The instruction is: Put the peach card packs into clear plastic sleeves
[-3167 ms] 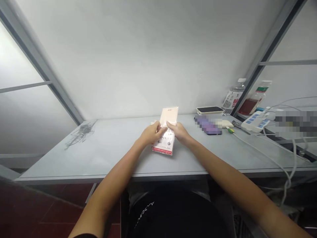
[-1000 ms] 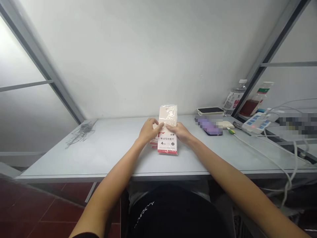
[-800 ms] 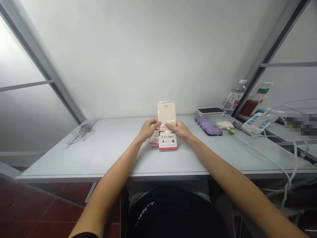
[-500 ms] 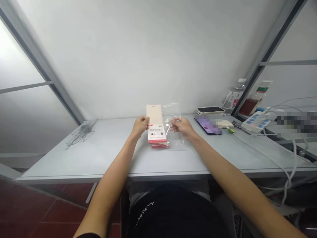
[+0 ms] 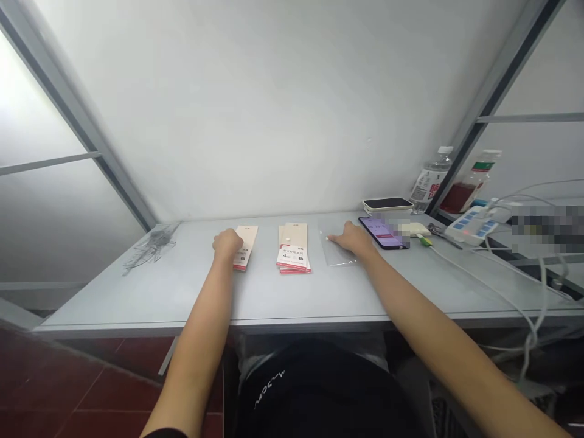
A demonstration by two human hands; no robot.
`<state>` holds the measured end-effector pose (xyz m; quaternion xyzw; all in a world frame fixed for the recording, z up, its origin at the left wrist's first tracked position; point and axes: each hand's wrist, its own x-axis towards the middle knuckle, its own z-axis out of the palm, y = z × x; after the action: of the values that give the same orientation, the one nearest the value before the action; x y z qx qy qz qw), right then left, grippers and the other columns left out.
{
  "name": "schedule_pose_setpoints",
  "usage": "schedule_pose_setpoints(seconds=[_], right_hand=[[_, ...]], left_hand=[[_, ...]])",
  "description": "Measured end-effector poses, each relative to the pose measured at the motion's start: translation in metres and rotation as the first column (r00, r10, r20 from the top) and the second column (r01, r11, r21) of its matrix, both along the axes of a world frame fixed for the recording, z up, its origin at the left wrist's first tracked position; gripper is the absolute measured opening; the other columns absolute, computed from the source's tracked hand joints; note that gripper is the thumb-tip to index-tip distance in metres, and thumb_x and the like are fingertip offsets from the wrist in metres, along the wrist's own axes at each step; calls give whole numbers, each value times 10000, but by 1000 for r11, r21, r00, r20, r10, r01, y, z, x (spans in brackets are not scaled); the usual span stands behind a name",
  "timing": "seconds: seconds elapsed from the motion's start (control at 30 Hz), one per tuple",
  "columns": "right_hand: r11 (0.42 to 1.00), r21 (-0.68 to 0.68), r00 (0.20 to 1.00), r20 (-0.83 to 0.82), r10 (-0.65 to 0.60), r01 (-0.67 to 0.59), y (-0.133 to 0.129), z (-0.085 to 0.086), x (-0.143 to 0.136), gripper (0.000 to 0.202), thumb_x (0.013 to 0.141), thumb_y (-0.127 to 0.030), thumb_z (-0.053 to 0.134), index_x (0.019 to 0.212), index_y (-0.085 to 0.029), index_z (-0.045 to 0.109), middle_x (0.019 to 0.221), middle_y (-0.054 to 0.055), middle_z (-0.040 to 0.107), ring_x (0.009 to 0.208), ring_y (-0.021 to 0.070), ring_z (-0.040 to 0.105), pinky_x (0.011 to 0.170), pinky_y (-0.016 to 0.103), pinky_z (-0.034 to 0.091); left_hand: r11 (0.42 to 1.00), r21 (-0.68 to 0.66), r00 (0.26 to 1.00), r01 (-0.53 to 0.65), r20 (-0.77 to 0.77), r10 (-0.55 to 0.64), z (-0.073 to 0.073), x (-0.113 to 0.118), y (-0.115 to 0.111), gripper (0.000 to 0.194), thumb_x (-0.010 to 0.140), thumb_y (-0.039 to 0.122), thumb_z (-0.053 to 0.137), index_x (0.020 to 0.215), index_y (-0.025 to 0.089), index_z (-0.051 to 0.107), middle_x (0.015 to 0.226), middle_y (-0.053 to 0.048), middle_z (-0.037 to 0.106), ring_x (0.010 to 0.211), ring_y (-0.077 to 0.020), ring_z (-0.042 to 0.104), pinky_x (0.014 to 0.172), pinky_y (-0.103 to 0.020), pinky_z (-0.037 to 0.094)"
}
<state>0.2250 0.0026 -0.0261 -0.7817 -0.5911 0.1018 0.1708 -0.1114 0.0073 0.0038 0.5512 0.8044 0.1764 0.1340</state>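
At the middle left of the desk, my left hand [image 5: 228, 244] is closed on the left side of a cream ruler-set packet [image 5: 247, 241] with a white and red label, which lies on the tabletop. Two or more similar ruler-set packets [image 5: 294, 243] lie in a slightly fanned stack between my hands. To the right of that stack, a clear plastic bag [image 5: 340, 260] rests flat. My right hand [image 5: 350, 238] lies over its upper right part, thumb pointing left and the other fingers curled; the fingertips are partly hidden.
Close to my right hand lies a lit phone [image 5: 381, 232], with a second phone [image 5: 387, 204] on a pale box behind it. Bottles [image 5: 429, 182], a power strip [image 5: 474, 225] and white cables [image 5: 483, 280] occupy the right end. Dark scribbles [image 5: 152, 246] mark the desk's left side.
My left hand moved left and down with one packet, away from the stack. The clear bag went from upright beside the packets to flat on the desk, my right hand shifting right with it.
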Motion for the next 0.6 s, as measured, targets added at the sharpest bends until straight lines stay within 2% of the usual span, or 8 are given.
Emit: schedule_pose_setpoints(seconds=[0.07, 0.13, 0.2, 0.27, 0.37, 0.43, 0.5, 0.6], right_hand=[[1000, -16, 998, 50, 24, -23, -2, 1, -2, 642, 720, -603, 542, 1119, -102, 504, 1102, 218, 566, 1011, 343, 554, 763, 407, 432], [1000, -6, 995, 100, 27, -27, -4, 1, -4, 648, 737, -611, 513, 1120, -88, 518, 1147, 234, 528, 1022, 353, 536, 770, 422, 429], [999, 32, 988, 151, 27, -33, -5, 1, -5, 636, 749, -598, 508, 1109, -74, 538, 1174, 248, 496, 1070, 369, 490, 791, 432, 418], [989, 119, 983, 176, 61, -82, -6, 1, -8, 594, 775, -564, 499, 1106, -74, 552, 1168, 240, 495, 1117, 372, 439, 823, 434, 401], [938, 283, 974, 160, 161, -201, -7, 1, -17, 501, 827, -484, 464, 1146, -105, 543, 1145, 187, 522, 1133, 327, 420, 873, 413, 375], [899, 348, 963, 143, 230, -266, -10, 2, -26, 440, 847, -436, 448, 1148, -132, 549, 1131, 148, 542, 1116, 288, 435, 896, 385, 364], [853, 398, 940, 115, 320, -339, -13, 3, -36, 376, 851, -400, 449, 1094, -146, 582, 1102, 130, 567, 1083, 273, 455, 907, 375, 356], [804, 408, 892, 62, 448, -432, -20, 4, -48, 323, 859, -389, 439, 1012, -167, 617, 1051, 110, 596, 1048, 259, 472, 893, 362, 364]], left_hand=[[996, -59, 997, -60, -57, 57, 1, 5, 1, 262, 605, 194, 601, 863, 148, 581, 991, -241, 604, 1109, -411, 466, 706, -464, 448], [992, -93, 989, -90, -122, 79, 4, 11, 0, 320, 606, 172, 588, 926, 148, 584, 1092, -244, 567, 1146, -411, 426, 752, -518, 427], [992, -101, 980, -77, -193, 57, 7, 17, -5, 386, 630, 172, 563, 1014, 139, 571, 1189, -251, 511, 1167, -419, 394, 807, -595, 369], [997, -82, 975, -1, -222, -18, 9, 25, -10, 444, 684, 201, 518, 1122, 132, 529, 1258, -239, 459, 1193, -394, 369, 857, -588, 345], [982, -42, 962, 183, -198, -188, 9, 33, -15, 490, 766, 324, 460, 1238, 193, 461, 1328, -167, 423, 1238, -321, 342, 899, -467, 377], [958, -95, 941, 271, -183, -285, 5, 36, -14, 483, 776, 386, 458, 1236, 243, 477, 1353, -129, 420, 1248, -302, 352, 918, -426, 376], [939, -188, 932, 287, -173, -319, -1, 37, -11, 446, 781, 374, 459, 1209, 260, 511, 1361, -113, 427, 1231, -298, 393, 928, -416, 371], [943, -251, 944, 219, -191, -270, -8, 42, -6, 459, 804, 330, 417, 1247, 229, 486, 1381, -140, 401, 1233, -322, 396, 917, -455, 367]])
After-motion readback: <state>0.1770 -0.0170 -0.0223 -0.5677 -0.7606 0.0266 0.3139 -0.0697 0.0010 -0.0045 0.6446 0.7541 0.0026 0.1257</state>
